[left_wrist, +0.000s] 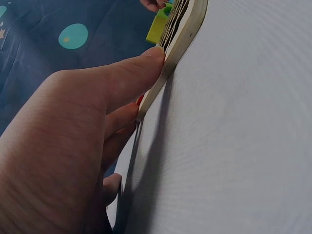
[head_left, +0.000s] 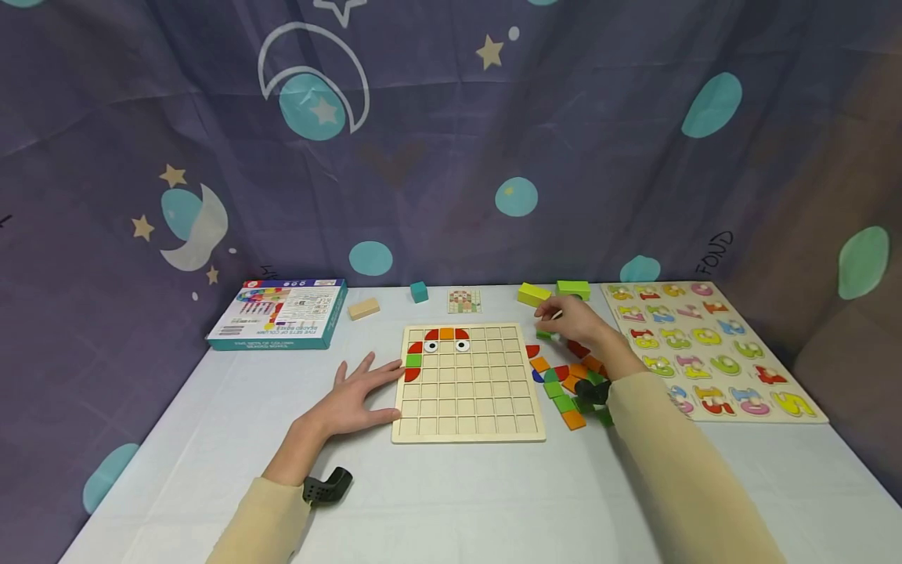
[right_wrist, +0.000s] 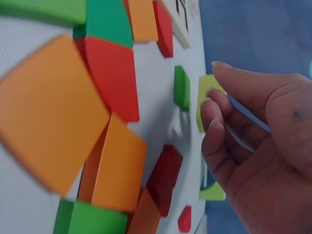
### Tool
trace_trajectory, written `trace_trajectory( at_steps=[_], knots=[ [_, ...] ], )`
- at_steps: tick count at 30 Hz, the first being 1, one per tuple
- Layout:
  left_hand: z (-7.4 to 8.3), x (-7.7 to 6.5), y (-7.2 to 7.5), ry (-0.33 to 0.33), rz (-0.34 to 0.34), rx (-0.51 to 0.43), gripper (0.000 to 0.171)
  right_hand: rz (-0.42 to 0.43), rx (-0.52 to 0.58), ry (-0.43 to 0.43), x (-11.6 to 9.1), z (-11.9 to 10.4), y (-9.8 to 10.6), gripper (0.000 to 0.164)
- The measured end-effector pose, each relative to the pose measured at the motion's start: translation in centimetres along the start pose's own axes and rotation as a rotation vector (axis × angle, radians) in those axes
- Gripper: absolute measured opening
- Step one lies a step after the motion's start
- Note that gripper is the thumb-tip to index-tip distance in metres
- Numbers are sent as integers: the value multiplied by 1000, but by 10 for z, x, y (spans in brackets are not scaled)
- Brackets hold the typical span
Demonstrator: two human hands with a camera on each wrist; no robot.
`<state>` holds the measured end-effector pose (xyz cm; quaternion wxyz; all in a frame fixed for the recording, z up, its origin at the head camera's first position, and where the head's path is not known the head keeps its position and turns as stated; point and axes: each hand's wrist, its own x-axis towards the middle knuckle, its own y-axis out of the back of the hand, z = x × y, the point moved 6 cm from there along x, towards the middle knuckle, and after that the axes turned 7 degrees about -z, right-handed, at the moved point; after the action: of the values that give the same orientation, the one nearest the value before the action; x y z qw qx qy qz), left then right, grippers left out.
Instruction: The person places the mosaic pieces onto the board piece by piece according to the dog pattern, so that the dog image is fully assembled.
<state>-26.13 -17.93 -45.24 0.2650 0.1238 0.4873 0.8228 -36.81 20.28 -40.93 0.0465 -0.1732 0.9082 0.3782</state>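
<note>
My left hand [head_left: 350, 401] spreads its fingers along the left edge of a wooden grid board [head_left: 468, 403], thumb and fingertips touching the edge. The left wrist view shows the thumb against the board's side [left_wrist: 183, 48]. Red, orange and green tiles and two eye tiles [head_left: 431, 346] sit in cells at the board's upper left. My right hand [head_left: 569, 319] hovers over the loose tiles right of the board, fingers loosely bent. Its thumb and fingers are apart with nothing between them in the right wrist view. A green tile [right_wrist: 182, 88] lies near its fingertips.
Loose tiles [head_left: 564, 403] lie between the board and a number puzzle [head_left: 708, 368]. Along the back stand a yellow block [head_left: 533, 294], a lime block [head_left: 573, 288], a small patterned card [head_left: 464, 301], a teal cube [head_left: 419, 292] and a wooden block [head_left: 363, 308]. A box [head_left: 278, 315] lies left.
</note>
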Motion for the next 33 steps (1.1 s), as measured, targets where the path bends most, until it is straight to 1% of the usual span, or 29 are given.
trace_trajectory(
  at_steps=[6, 10, 14, 24, 29, 33],
  knots=[
    [0, -1, 0, -3, 0, -4, 77, 1, -81, 49, -7, 3, 5, 25],
    [-1, 0, 0, -1, 0, -2, 77, -3, -100, 59, -10, 7, 7, 23],
    [-1, 0, 0, -3, 1, -1, 77, -14, -94, 53, -12, 9, 7, 22],
    [0, 0, 1, -9, 1, -2, 77, -32, -66, -28, -26, 25, 13, 24],
    [0, 0, 1, -7, -1, -2, 77, -39, -78, -44, -29, 31, 16, 24],
    [0, 0, 1, -7, 1, 0, 77, -59, -86, -73, -30, 35, 16, 26]
  ],
)
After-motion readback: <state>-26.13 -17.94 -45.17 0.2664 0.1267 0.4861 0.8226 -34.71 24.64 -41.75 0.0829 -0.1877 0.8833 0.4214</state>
